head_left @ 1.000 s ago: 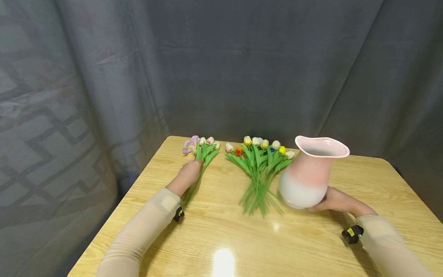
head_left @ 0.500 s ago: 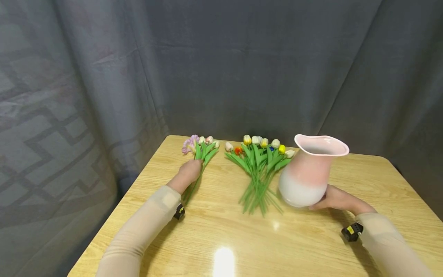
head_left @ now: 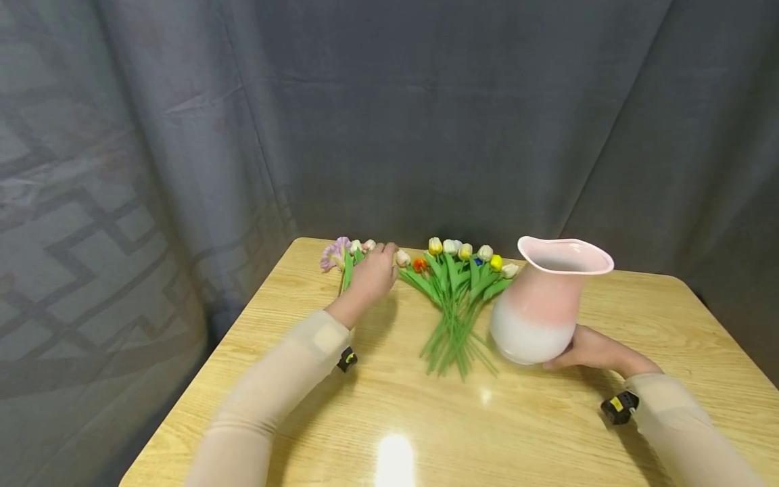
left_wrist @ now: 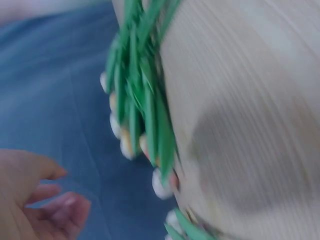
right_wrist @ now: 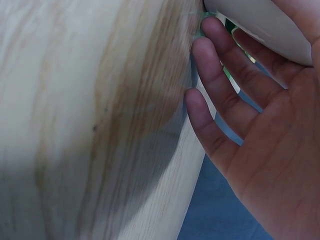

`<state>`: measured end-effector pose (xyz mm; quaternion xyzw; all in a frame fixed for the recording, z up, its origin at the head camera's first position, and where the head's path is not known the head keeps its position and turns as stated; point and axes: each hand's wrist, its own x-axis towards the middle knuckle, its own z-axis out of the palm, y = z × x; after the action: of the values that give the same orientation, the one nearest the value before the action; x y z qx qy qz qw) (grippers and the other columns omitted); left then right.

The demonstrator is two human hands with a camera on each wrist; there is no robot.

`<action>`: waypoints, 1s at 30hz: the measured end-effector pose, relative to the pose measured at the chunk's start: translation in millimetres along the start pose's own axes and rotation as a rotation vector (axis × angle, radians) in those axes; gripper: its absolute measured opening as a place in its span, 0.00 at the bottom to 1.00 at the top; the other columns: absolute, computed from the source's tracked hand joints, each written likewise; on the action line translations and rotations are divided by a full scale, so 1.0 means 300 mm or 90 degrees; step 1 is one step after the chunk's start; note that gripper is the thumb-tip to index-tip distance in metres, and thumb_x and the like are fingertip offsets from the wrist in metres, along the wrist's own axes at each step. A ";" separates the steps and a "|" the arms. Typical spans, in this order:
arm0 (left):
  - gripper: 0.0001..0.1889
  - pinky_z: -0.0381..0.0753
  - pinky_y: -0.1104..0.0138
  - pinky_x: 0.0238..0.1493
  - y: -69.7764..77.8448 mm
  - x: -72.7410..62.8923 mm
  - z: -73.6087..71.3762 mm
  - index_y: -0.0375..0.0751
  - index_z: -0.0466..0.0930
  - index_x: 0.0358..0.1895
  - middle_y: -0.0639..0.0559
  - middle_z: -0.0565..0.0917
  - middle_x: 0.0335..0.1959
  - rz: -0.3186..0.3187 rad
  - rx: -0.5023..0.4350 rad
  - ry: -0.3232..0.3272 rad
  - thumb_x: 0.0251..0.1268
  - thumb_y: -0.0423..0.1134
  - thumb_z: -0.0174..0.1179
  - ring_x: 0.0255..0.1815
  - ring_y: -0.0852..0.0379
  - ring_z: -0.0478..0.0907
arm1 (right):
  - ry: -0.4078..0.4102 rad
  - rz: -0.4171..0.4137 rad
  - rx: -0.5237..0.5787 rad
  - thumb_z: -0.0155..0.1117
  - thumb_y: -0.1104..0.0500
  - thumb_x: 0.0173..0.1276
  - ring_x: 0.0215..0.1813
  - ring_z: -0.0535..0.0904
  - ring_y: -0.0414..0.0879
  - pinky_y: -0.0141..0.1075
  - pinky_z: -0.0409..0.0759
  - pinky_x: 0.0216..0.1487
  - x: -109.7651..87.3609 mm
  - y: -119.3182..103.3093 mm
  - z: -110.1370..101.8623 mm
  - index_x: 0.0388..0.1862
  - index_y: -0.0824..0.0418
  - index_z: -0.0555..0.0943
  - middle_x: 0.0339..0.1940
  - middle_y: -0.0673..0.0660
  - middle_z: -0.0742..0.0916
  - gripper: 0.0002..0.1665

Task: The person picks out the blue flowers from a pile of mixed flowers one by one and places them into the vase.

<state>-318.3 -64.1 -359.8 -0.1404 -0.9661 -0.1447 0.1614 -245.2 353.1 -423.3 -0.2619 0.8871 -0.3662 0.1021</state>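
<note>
My left hand (head_left: 372,270) hovers over the small group of tulips at the left, its fingers loosely bent and nothing held in the left wrist view. Partly covered by it are white and pink tulips (head_left: 356,247); a purple ruffled flower (head_left: 333,256) lies beside them. At the right, a pink-and-white vase (head_left: 538,308) with a wavy rim stands mouth up. Low on its near right side, my right hand (head_left: 593,352) holds it, fingers reaching round the base. The vase wall (right_wrist: 275,22) shows between thumb and fingers in the right wrist view.
A larger bunch of tulips (head_left: 452,287), white, yellow and orange, lies mid-table with stems toward me. The wooden table (head_left: 292,419) has its back edge just behind the flower heads. A grey curtain (head_left: 426,135) hangs behind.
My left hand has let go of the left-hand stems and moved up and to the right, over the flower heads. The vase and right hand stay in place.
</note>
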 end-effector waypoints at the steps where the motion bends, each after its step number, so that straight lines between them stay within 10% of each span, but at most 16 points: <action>1: 0.18 0.80 0.62 0.25 0.026 0.006 0.003 0.41 0.73 0.59 0.46 0.79 0.49 0.006 -0.031 0.013 0.67 0.37 0.58 0.38 0.51 0.81 | 0.001 -0.001 -0.002 0.77 0.60 0.52 0.48 0.74 0.30 0.27 0.75 0.49 0.000 0.000 0.001 0.62 0.69 0.67 0.51 0.49 0.80 0.42; 8: 0.20 0.79 0.70 0.36 0.182 0.023 0.082 0.39 0.69 0.61 0.48 0.77 0.46 0.050 -0.175 -0.036 0.67 0.36 0.59 0.40 0.56 0.78 | 0.014 -0.008 -0.006 0.78 0.60 0.51 0.47 0.74 0.30 0.27 0.75 0.47 -0.004 -0.004 -0.002 0.61 0.70 0.67 0.52 0.54 0.80 0.41; 15: 0.17 0.81 0.66 0.47 0.247 -0.005 0.204 0.36 0.72 0.57 0.46 0.81 0.50 0.063 -0.121 -0.192 0.68 0.36 0.57 0.48 0.53 0.80 | 0.006 -0.012 0.005 0.77 0.60 0.52 0.48 0.74 0.29 0.27 0.76 0.48 -0.001 -0.003 -0.001 0.62 0.71 0.66 0.52 0.55 0.80 0.42; 23: 0.12 0.71 0.72 0.25 0.255 -0.008 0.267 0.40 0.71 0.35 0.53 0.72 0.27 0.017 -0.206 -0.219 0.69 0.44 0.59 0.24 0.60 0.68 | -0.004 -0.004 0.013 0.77 0.60 0.52 0.49 0.74 0.29 0.28 0.76 0.48 -0.007 -0.015 0.000 0.62 0.73 0.66 0.54 0.64 0.79 0.43; 30: 0.30 0.57 0.74 0.12 0.259 0.018 0.301 0.47 0.59 0.07 0.59 0.57 0.05 -0.040 -0.264 -0.247 0.69 0.48 0.59 0.07 0.64 0.52 | -0.004 0.005 0.011 0.77 0.60 0.52 0.48 0.73 0.29 0.27 0.76 0.48 -0.005 -0.027 -0.004 0.62 0.72 0.66 0.54 0.65 0.79 0.43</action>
<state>-322.9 37.9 -421.4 -0.1652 -0.9325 -0.3148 -0.0635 -241.2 350.0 -416.8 -0.2591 0.8846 -0.3723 0.1087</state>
